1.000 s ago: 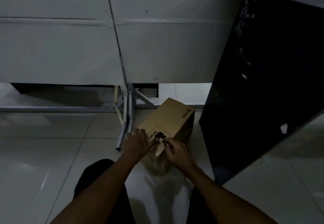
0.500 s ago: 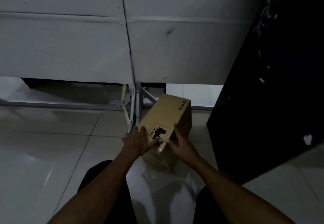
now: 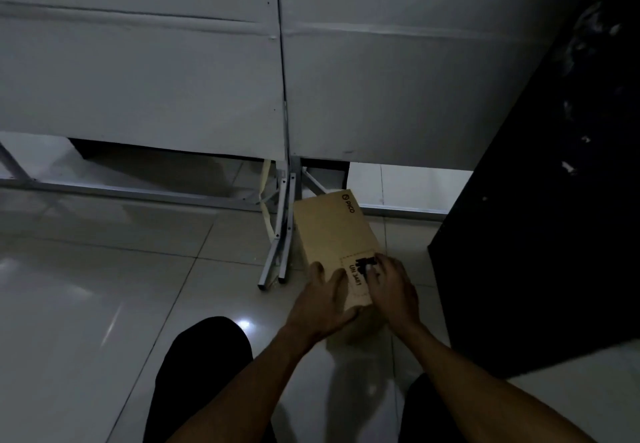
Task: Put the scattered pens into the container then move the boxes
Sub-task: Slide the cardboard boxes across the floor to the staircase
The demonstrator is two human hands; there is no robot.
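A brown cardboard box (image 3: 332,227) with a black printed label stands on the tiled floor, between a metal stand and a dark cabinet. My left hand (image 3: 322,297) lies flat on the box's near left corner with fingers spread. My right hand (image 3: 391,286) rests on the near right top edge, fingers bent over the label. Both hands touch the box, which sits on the floor. No pens or pen container are in view.
A grey metal stand leg (image 3: 284,234) sits just left of the box, under white wall panels (image 3: 173,78). A tall dark cabinet (image 3: 554,200) stands close on the right. My dark-trousered knees (image 3: 207,373) are at the bottom. Glossy floor tiles (image 3: 86,286) spread to the left.
The box has turned so its long side points more straight away from me. Both hands slid along its near end, and the view shifted left.
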